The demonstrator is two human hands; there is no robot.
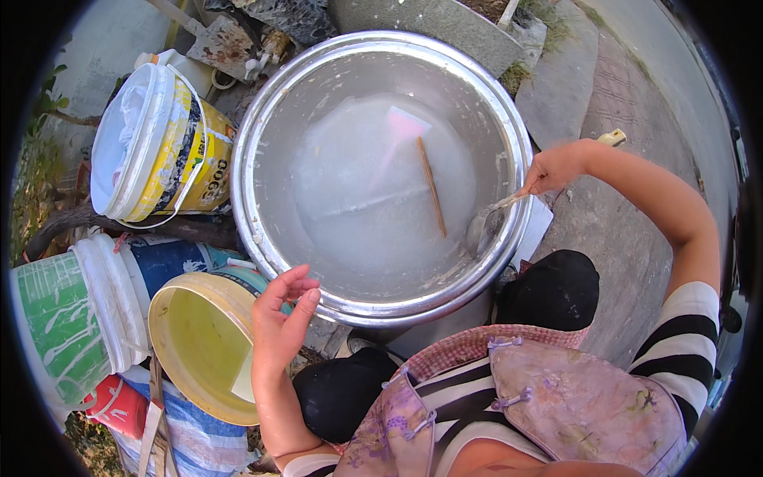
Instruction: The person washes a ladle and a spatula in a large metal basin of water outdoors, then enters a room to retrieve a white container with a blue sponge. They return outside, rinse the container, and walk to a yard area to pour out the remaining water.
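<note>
A large round metal basin (266, 163) stands in front of me, with cloudy whitish-grey liquid (350, 183) in it. My right hand (555, 167) is closed round the handle of a spoon-like tool (485, 225) over the basin's right rim. The tool's wet head is against the inner right wall; its exact shape is hard to make out. A pale handle end (613, 137) sticks out beyond my wrist. Just outside the near-left rim, my left hand (288, 308) is raised with thumb and fingers apart, holding nothing. A thin brown stick (431, 187) lies slanted in the liquid.
Left of the basin are a yellow-and-white bucket (151, 147), a green bucket (60, 318) and a cream tub (195, 342) with yellowish insides. A dirty shovel blade (230, 48) and a stone slab (421, 20) border the far side. Concrete paving (612, 230) extends to the right.
</note>
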